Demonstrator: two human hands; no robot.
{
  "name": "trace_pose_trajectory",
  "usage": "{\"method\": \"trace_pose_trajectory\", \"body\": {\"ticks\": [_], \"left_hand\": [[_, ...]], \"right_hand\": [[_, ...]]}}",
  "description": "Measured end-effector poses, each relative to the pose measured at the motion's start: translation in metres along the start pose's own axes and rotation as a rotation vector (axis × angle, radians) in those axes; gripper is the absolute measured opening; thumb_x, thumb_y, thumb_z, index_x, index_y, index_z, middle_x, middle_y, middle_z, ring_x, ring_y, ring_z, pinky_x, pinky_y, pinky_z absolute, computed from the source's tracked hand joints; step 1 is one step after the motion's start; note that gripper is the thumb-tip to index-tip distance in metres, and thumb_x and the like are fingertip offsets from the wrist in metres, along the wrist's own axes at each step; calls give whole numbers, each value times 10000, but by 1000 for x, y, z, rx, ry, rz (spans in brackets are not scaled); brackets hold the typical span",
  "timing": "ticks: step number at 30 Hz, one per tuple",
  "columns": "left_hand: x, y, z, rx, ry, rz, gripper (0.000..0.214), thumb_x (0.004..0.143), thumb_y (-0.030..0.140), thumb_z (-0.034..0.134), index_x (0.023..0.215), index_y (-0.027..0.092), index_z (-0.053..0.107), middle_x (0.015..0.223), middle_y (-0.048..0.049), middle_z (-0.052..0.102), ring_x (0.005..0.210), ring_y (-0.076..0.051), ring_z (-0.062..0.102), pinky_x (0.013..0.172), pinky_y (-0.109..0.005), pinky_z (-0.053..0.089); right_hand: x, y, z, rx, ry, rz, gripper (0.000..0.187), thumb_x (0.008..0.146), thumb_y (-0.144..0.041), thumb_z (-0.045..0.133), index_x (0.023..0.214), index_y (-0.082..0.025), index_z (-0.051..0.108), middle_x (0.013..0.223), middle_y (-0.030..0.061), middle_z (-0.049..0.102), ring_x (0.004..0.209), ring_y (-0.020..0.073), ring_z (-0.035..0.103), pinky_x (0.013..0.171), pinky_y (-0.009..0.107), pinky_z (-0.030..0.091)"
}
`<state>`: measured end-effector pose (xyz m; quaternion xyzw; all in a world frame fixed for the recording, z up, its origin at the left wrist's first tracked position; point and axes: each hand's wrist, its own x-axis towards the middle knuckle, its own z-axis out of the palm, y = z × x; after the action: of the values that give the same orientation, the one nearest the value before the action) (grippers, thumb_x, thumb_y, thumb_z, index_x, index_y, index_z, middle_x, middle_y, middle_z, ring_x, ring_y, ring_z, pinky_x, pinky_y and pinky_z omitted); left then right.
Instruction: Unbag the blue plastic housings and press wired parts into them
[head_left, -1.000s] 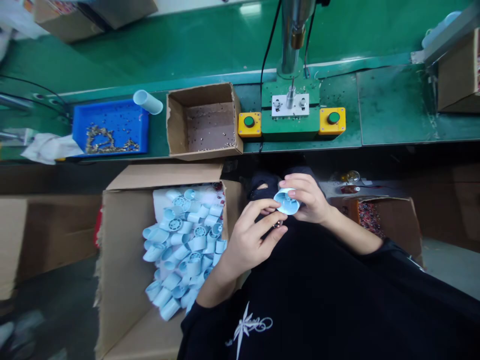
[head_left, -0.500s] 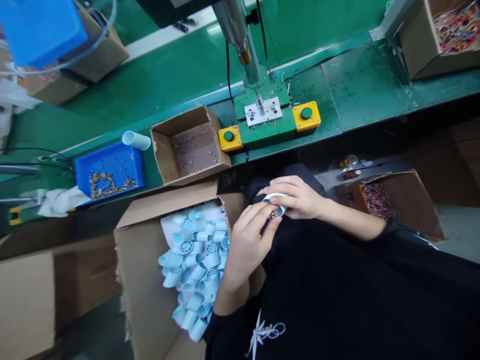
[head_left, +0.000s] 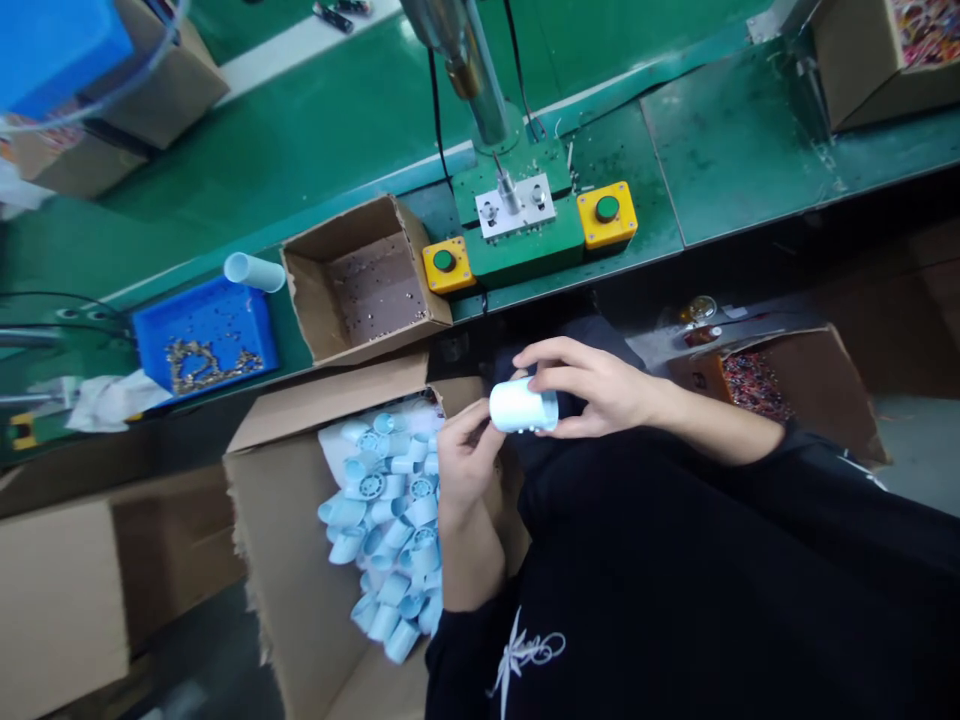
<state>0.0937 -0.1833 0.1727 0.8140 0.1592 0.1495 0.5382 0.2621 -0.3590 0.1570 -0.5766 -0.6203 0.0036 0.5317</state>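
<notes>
My right hand (head_left: pixel 596 388) is closed around a pale blue plastic cylinder (head_left: pixel 523 406), held sideways over my lap. My left hand (head_left: pixel 465 458) sits just left of it, fingers curled and pinched at the cylinder's open end; whether anything small is between them I cannot make out. Below my left forearm, a large cardboard box (head_left: pixel 285 560) holds a heap of several more pale blue cylinders (head_left: pixel 390 520).
On the green bench stands a press (head_left: pixel 517 215) with a white fixture between two yellow boxes with green buttons (head_left: pixel 444 262) (head_left: pixel 606 210). A small open carton (head_left: pixel 360 280), a blue tray of metal bits (head_left: pixel 202 335) and a lying white tube (head_left: pixel 253 271) are to its left. Another carton (head_left: pixel 780 385) is right.
The cylinder has turned from end-on to sideways in my right hand. My left hand has drawn back from under it to its open end. The view has tilted and shifted.
</notes>
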Motion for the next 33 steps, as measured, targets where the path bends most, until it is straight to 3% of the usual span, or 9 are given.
{"method": "trace_pose_trajectory", "body": {"ticks": [2,5,7,10,16,19,23,27,33], "left_hand": [[-4,-17,4,-184,46,-100,511,844,665,792,784,158,767,710,-27,718,617,-163,640,591,-273,542],[-9,-27,12,-334,92,-212,602,731,730,855,638,163,677,606,6,640,519,-119,554,510,-247,507],[-9,-22,15,-313,35,-227,603,763,711,852,593,174,638,591,11,623,512,-109,539,495,-243,512],[-7,-11,15,-186,-98,-142,617,814,719,815,566,189,615,589,8,630,535,-119,567,501,-252,544],[-14,-13,16,87,-47,-70,739,1053,714,431,599,163,623,715,-25,716,641,-133,692,579,-274,572],[-16,-21,16,-35,-14,-50,650,1005,676,598,617,161,677,751,-29,751,663,-146,718,608,-283,596],[-17,-29,16,-384,30,-117,435,786,523,922,609,170,742,663,-21,738,580,-138,677,582,-260,591],[-22,-38,15,-435,70,-221,295,746,451,961,743,185,834,795,-60,796,675,-172,715,660,-284,602],[-27,-36,9,-274,33,-104,250,801,376,920,693,178,812,726,-43,742,686,-173,675,682,-279,553]], "right_hand": [[6,-6,-4,-1,-15,-18,533,986,-405,746,1433,-206,535,1370,161,659,1290,235,668,1064,362,589],[11,-15,-4,-28,-18,-33,556,959,-452,776,1407,-190,576,1298,137,712,1216,226,706,1053,347,586],[11,-19,-3,-47,-25,-34,527,943,-482,787,1348,-192,613,1298,134,724,1175,228,723,1026,351,594],[10,-23,-1,-34,-34,-32,459,936,-505,789,1240,-183,671,1327,140,721,1160,236,733,1007,359,605],[11,-26,-4,-31,-20,-8,168,1036,-287,669,1160,-195,733,1351,116,738,1168,215,747,1014,371,616],[12,-26,-9,-65,-77,-14,156,1033,-276,670,1134,-200,761,1371,107,736,1127,216,760,979,369,627],[12,-27,-16,-90,-180,-3,186,1042,-295,658,1164,-219,777,1449,103,696,1156,223,757,977,368,635],[9,-29,-16,-63,-171,53,197,1037,-315,669,1158,-202,777,1498,112,662,1183,220,760,983,328,648],[7,-33,-16,41,-211,142,144,1013,-256,692,1103,-187,782,1543,110,626,1236,225,747,1058,306,625]]}}
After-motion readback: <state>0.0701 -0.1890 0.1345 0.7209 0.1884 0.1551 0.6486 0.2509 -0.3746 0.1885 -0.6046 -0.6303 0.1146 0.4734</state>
